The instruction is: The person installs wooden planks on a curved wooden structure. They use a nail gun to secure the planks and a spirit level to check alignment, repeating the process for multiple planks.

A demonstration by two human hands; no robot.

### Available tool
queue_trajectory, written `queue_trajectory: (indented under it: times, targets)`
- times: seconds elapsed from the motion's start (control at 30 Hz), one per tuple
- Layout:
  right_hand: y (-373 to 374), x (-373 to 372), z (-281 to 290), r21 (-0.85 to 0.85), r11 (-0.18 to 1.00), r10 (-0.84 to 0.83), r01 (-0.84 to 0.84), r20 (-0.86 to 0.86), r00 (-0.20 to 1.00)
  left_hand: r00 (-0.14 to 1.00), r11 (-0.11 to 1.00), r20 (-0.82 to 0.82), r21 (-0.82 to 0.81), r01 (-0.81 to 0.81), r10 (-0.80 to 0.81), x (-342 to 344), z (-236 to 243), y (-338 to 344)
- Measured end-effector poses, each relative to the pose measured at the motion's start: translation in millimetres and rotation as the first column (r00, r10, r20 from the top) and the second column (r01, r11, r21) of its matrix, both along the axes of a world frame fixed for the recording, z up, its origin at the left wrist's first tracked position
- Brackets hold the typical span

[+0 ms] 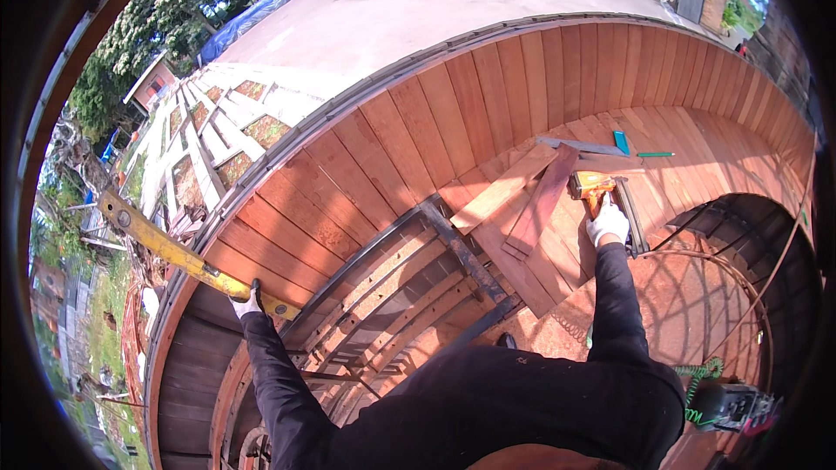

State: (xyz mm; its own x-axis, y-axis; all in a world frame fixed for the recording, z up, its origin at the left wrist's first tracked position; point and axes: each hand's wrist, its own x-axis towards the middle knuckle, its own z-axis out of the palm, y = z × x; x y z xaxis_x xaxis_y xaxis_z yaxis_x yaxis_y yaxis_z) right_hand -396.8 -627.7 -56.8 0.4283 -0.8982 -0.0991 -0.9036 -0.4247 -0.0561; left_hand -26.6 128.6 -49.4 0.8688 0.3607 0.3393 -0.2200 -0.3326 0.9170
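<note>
My left hand point(247, 299), in a white glove with dark fingertips, is closed round the lower end of a yellow spirit level point(165, 248). The level slants across the curved rim of the wooden wall, its far end sticking out over the outside. To the right, my gloved right hand point(608, 224) is wrapped round the handle of an orange and black nail gun point(595, 183). The gun rests on or just above the plank seat; contact cannot be made out. Loose reddish boards point(544, 200) lie beside it, and a try square with a teal handle point(621, 143) lies behind.
Vertical planks line the curved wall point(505, 91). Below my left arm, a dark metal frame point(466, 252) has gaps between its slats. A green pencil point(655, 154) lies on the seat. At lower right are a coiled green hose point(704, 371) and a dark machine point(736, 405).
</note>
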Motion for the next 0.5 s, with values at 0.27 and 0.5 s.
queue_trajectory:
  times: [0.27,0.5]
  targets:
    - [-16,-4,8,0.145,0.989,0.025,-0.042,0.116,0.993,0.994,0.995,-0.098,0.088,-0.048,0.057,8,-1,18]
    - [-6,-75,37,0.199,0.974,0.002,-0.105,0.460,0.888,0.985,0.980,-0.121,0.174,-0.101,0.123,4,7,0]
